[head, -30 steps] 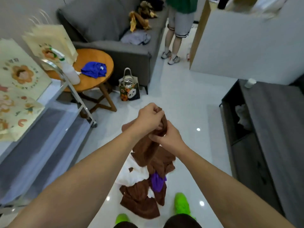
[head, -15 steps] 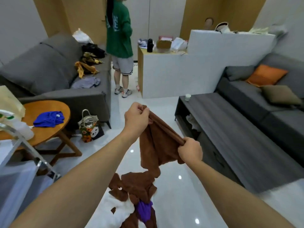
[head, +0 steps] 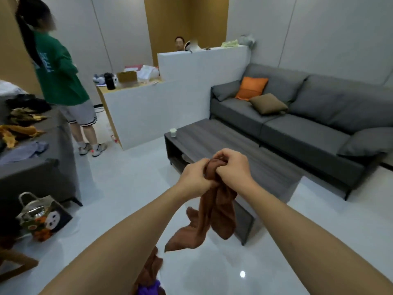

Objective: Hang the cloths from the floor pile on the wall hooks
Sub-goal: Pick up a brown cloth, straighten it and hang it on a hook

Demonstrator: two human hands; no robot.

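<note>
The brown cloth (head: 214, 211) was up off the floor, bunched at its top between both hands and hanging in loose folds in front of the near end of the low grey coffee table (head: 229, 143). The left hand (head: 196, 174) was closed around the gathered top from one side, and the right hand (head: 230, 167) was clenched on it from the other, knuckles nearly touching, both arms stretched forward. Below the cloth, right at the bottom edge, the floor pile (head: 150, 273) peeked out behind the left forearm: more brown fabric with a scrap of purple cloth (head: 148, 289) under it.

On the coffee table's far corner stood a small white cup (head: 173, 132). Beyond the table's far side ran a long grey sofa (head: 308, 124) carrying an orange cushion (head: 252, 87) with a brown cushion (head: 268, 103) just beside it. Past the table's far end stood a white partition (head: 161, 107). Off to the table's other side, across the glossy floor, a person in a green top (head: 57, 73) stood beside a second grey couch (head: 36, 158) strewn with clothes, and a patterned tote bag (head: 43, 218) sat on the floor by that couch.
</note>
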